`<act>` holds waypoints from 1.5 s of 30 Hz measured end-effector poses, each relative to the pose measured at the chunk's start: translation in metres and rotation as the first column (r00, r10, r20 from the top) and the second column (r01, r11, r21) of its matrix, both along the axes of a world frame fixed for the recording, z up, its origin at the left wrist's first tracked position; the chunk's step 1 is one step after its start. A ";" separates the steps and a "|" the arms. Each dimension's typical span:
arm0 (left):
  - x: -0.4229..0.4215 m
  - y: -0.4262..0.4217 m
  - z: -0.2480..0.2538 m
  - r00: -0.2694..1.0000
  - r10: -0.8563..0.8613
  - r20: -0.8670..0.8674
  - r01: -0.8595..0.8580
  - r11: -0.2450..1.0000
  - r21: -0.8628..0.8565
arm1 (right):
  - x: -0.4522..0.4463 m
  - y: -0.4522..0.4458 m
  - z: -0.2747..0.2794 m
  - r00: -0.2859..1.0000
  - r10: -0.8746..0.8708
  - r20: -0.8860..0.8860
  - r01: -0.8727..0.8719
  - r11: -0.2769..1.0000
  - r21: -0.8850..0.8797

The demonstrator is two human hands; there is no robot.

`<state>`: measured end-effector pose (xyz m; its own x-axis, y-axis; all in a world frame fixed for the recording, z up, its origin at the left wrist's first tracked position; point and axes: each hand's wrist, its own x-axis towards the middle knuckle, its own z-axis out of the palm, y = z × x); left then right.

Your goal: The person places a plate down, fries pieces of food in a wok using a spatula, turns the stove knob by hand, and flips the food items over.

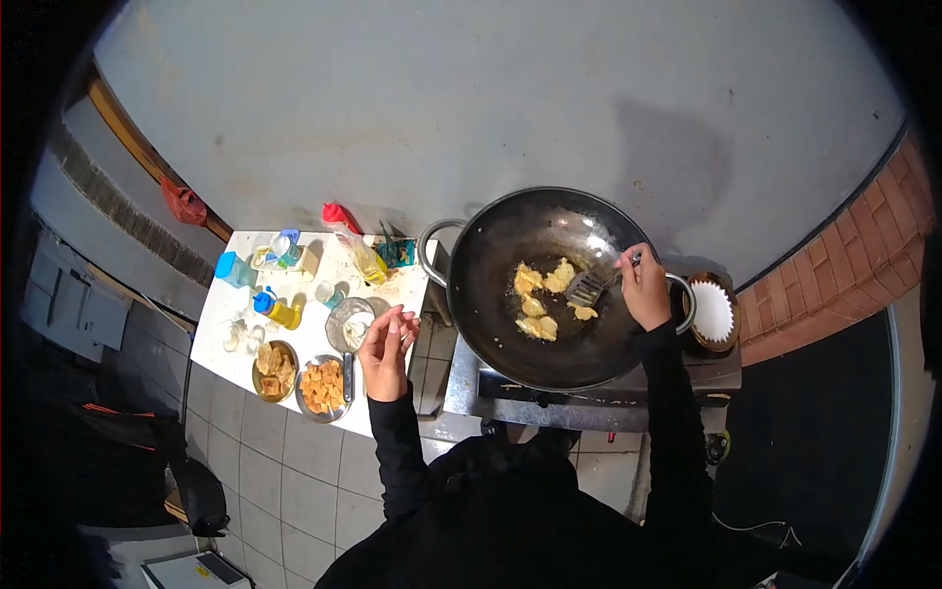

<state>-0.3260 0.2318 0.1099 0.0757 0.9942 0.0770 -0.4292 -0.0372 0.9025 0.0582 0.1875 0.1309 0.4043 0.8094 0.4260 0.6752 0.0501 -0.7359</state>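
A large dark wok (pixel 491 344) with two loop handles sits on the stove, and several pale yellow battered pieces (pixel 535 304) lie in oil at its middle. Over the wok's right side, my right hand (pixel 645 293) is closed around the handle of a slotted spatula (pixel 586 288), whose blade rests among the pieces. My left hand (pixel 386 355) is raised near the table's right edge, fingers loosely bent and apart, holding nothing that I can see. Close to it stand a bowl with white batter (pixel 355 326) and a plate of orange-brown cubes (pixel 322 386).
On the white table (pixel 218 329) are a bowl of brown pieces (pixel 276 370), a blue-capped yellow bottle (pixel 280 309), a red-capped oil bottle (pixel 358 250) and a dark-handled utensil (pixel 347 378). Right of the wok stands a container with white fluted paper (pixel 710 312). A wall rises behind the stove.
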 end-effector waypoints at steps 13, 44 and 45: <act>0.000 0.002 0.001 1.000 0.004 -0.014 -0.004 1.000 -0.001 | -0.001 0.006 -0.007 0.999 -0.032 -0.016 0.032 0.999 -0.023; -0.005 0.000 -0.001 0.999 0.036 0.002 -0.036 0.999 -0.013 | -0.011 0.062 -0.007 0.987 0.023 -0.161 -0.016 0.999 0.044; -0.005 0.000 0.000 0.999 0.051 0.005 -0.051 0.999 -0.017 | -0.011 0.061 -0.007 0.987 0.023 -0.160 -0.017 0.999 0.041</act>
<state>-0.3308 0.2318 0.1099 0.0248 0.9978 0.0610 -0.4320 -0.0443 0.9008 0.0470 0.2484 0.1235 0.4540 0.8017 0.3888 0.5470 0.0936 -0.8319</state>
